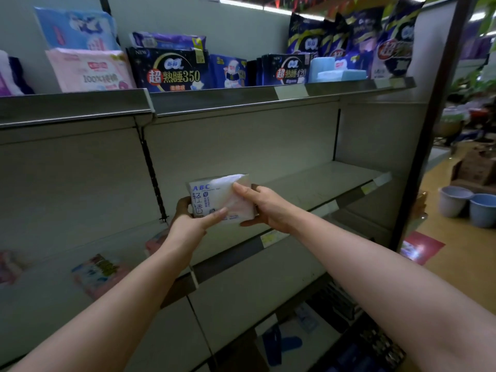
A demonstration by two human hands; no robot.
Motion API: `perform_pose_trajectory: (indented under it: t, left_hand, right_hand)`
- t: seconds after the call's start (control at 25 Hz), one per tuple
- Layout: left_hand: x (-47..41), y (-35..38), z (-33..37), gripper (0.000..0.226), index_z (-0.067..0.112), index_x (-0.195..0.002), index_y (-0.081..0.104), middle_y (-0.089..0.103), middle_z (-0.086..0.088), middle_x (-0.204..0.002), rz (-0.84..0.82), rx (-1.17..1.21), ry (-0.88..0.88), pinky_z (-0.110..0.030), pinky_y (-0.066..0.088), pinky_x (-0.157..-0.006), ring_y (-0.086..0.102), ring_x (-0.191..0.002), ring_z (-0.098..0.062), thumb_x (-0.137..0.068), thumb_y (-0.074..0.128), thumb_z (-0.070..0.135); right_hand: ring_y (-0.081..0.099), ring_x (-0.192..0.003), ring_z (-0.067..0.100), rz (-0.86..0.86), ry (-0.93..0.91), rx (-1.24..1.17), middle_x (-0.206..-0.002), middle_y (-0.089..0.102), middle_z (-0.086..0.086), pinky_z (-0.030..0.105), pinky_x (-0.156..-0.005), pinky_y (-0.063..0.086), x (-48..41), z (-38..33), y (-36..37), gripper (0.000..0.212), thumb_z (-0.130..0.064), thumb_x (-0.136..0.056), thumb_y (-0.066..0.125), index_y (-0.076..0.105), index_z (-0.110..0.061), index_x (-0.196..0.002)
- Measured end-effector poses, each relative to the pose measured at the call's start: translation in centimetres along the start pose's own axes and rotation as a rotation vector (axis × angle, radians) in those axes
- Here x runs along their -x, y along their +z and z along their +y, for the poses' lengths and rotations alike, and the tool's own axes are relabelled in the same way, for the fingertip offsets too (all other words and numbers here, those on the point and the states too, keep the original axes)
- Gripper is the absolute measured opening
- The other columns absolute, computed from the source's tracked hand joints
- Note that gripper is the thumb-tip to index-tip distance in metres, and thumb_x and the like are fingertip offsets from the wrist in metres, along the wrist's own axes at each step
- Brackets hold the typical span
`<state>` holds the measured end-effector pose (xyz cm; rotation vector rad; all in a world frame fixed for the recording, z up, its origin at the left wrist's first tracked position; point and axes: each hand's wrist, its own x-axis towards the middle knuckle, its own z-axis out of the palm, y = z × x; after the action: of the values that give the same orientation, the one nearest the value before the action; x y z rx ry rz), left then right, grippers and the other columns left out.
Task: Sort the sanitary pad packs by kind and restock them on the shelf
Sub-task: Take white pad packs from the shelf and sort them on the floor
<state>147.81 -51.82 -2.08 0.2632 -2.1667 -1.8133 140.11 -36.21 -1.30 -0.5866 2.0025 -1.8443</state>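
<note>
A white ABC pad pack [212, 194] with blue lettering is held between both hands above the middle shelf [316, 183]. My left hand [193, 221] grips its lower left corner, thumb across the front. My right hand [265, 208] grips its right side, fingers over the front and thumb underneath. On the left part of the same shelf lie a pink and blue pack [99, 272] and another pink pack [157, 241], partly hidden by my left wrist.
The top shelf [241, 96] carries dark blue night packs [171, 69], pink and light blue packs [88, 68] and tall purple packs [357, 38]. The bottom shelf holds dark packs [332, 299]. Two blue buckets [467, 205] stand on the floor at right.
</note>
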Motion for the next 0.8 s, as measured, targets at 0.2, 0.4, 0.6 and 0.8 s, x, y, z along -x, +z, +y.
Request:
perform_pose_trajectory:
  t: [0.2, 0.4, 0.6, 0.8]
  left_hand:
    - [3.6, -0.2, 1.3, 0.062, 0.016, -0.12, 0.046, 0.064, -0.002, -0.105, -0.001, 0.004, 0.01, -0.043, 0.051, -0.089, 0.062, -0.097, -0.019, -0.069, 0.079, 0.026]
    - [8.9, 1.8, 2.3, 0.068, 0.017, -0.129, 0.041, 0.064, 0.002, -0.102, 0.015, 0.023, 0.037, -0.022, 0.048, -0.072, 0.061, -0.088, -0.007, -0.072, 0.077, 0.023]
    - [15.5, 4.2, 1.9, 0.067, 0.018, -0.131, 0.042, 0.065, -0.001, -0.102, 0.004, 0.057, -0.013, -0.02, 0.047, -0.07, 0.063, -0.088, -0.011, -0.073, 0.076, 0.018]
    - [21.2, 4.2, 1.8, 0.056, 0.021, -0.123, 0.046, 0.065, -0.002, -0.102, 0.063, 0.058, -0.065, -0.028, 0.051, -0.083, 0.062, -0.093, -0.015, -0.075, 0.074, 0.014]
  right_hand:
    - [0.063, -0.097, 0.022, -0.035, -0.074, -0.007, -0.105, 0.065, 0.002, 0.038, -0.077, 0.055, 3.3, -1.0, 0.2, 0.04, -0.047, -0.085, 0.056, 0.055, -0.018, -0.112]
    - [0.065, -0.093, 0.021, -0.078, -0.095, -0.051, -0.103, 0.067, 0.003, 0.036, -0.072, 0.054, 8.1, -0.5, -1.0, 0.052, -0.053, -0.071, 0.06, 0.058, -0.018, -0.109]
    - [0.065, -0.091, 0.02, -0.105, -0.077, -0.08, -0.102, 0.067, 0.002, 0.034, -0.069, 0.053, 13.8, 1.2, -2.5, 0.05, -0.053, -0.069, 0.058, 0.059, -0.02, -0.107]
    - [0.066, -0.095, 0.023, -0.174, -0.05, -0.08, -0.108, 0.067, 0.006, 0.035, -0.07, 0.052, 17.6, 2.6, -1.3, 0.059, -0.054, -0.07, 0.059, 0.059, -0.015, -0.114]
